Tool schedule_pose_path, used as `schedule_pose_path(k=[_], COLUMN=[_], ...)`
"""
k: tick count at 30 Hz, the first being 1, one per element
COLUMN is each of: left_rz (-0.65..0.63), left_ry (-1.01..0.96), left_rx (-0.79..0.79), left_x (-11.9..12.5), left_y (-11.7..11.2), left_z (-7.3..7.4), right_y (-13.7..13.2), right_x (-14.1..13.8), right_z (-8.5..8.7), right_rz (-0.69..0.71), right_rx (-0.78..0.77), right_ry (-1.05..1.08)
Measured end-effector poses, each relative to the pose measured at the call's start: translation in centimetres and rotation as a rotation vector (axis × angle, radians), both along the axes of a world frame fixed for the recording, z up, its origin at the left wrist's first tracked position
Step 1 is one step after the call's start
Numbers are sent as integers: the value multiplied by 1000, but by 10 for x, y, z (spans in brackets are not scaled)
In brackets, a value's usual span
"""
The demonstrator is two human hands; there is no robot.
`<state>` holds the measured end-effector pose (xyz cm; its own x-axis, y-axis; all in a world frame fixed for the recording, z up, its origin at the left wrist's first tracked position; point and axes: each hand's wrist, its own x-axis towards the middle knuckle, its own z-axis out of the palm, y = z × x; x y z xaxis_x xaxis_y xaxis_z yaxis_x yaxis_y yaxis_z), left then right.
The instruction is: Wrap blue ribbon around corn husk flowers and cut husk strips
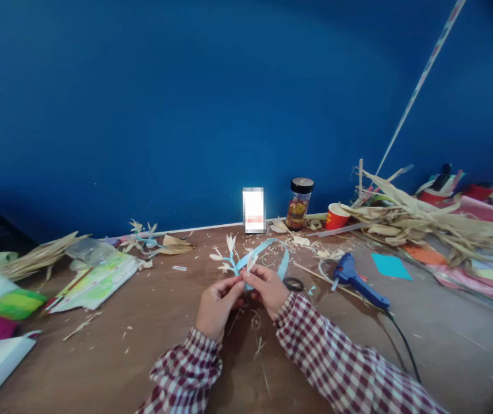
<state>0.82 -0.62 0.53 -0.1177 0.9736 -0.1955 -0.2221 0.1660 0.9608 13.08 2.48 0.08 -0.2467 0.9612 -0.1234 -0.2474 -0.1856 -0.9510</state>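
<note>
Both of my hands meet over the middle of the brown table [151,322]. My left hand [217,303] pinches the stem of a small sprig of pale corn-husk flowers [228,255] wrapped in light blue tape. My right hand [268,288] is closed on the same stem, where a light blue ribbon [281,260] loops up and to the right. Both sleeves are red-and-white check. Husk scraps lie under my hands.
A blue glue gun [355,279] with a black cord lies right of my hands, beside black scissors [293,284]. Behind stand a jar [299,203], a red cup [336,217] and a pile of dry husks [423,221]. Papers and packets [95,282] lie left.
</note>
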Motion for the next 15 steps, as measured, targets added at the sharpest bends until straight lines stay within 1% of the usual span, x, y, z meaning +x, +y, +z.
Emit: schedule_pose_path(k=[3, 10, 15], left_rz=[38, 44, 74], left_ry=[-84, -96, -196], left_rx=[-80, -68, -105], left_x=[1, 3, 6], left_y=[1, 2, 0], left_z=[0, 2, 7], right_y=[3, 6, 8], right_x=[1, 3, 6], right_z=[-2, -9, -11], right_rz=[-22, 15, 57], right_rx=[-55, -2, 46], right_ry=[38, -29, -118])
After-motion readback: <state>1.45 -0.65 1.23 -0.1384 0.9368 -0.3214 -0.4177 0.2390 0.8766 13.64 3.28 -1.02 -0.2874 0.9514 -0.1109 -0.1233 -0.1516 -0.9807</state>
